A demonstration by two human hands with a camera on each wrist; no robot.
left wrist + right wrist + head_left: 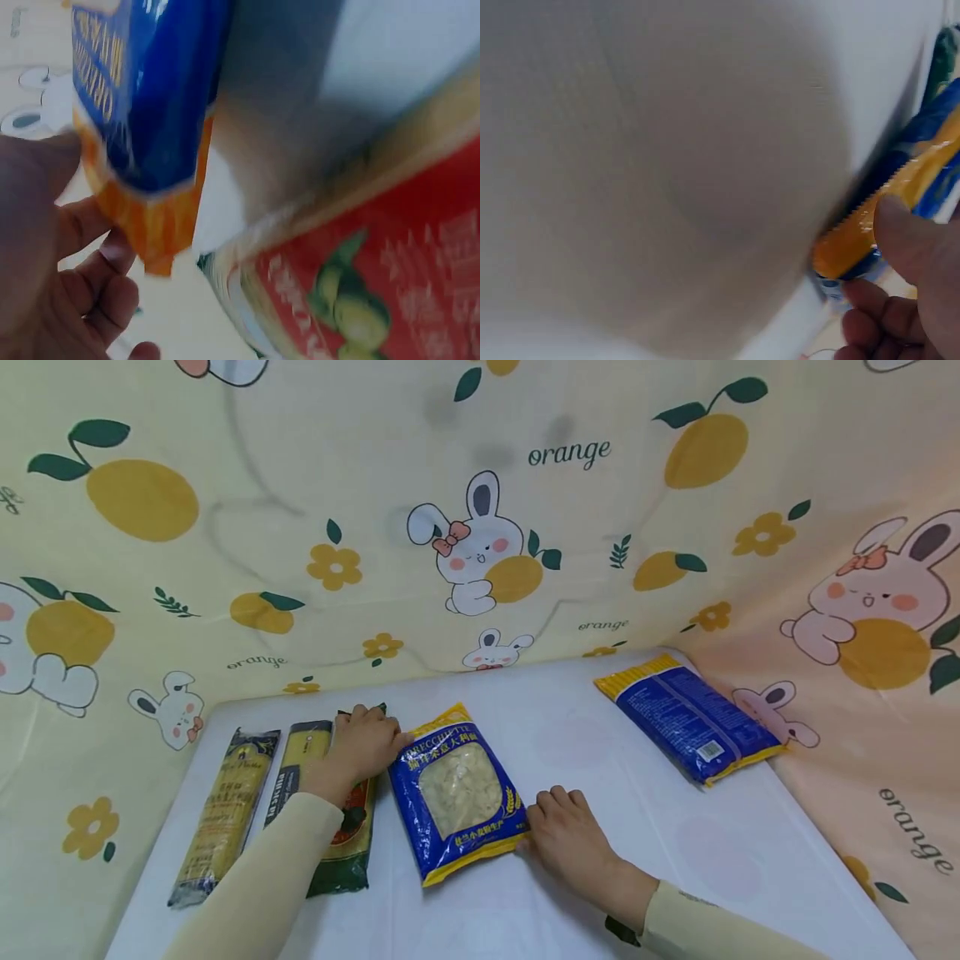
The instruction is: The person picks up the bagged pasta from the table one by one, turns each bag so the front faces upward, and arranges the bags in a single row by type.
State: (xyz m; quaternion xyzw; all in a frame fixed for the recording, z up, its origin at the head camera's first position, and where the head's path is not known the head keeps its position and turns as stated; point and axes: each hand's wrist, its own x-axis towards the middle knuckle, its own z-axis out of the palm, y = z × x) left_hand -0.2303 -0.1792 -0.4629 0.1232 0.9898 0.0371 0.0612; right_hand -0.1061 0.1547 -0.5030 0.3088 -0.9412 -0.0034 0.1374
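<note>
A blue and yellow bag of orecchiette pasta (461, 789) lies on the white table, its clear window facing up. At its top left corner, my left hand (365, 745) pinches the yellow edge; in the left wrist view the thumb is on one side of the orange strip (161, 225) and fingers are behind it. My right hand (570, 835) pinches the lower right corner, thumb over the serrated yellow edge (855, 236). Beneath my left wrist is a red and green pasta packet (348, 852), partly hidden by the arm.
Left of that packet lie a yellow and dark spaghetti packet (306, 747) and another long spaghetti packet (225, 814). A second blue and yellow bag (690, 718) lies back side up at the far right. A printed curtain (360, 460) hangs behind the table (645, 843).
</note>
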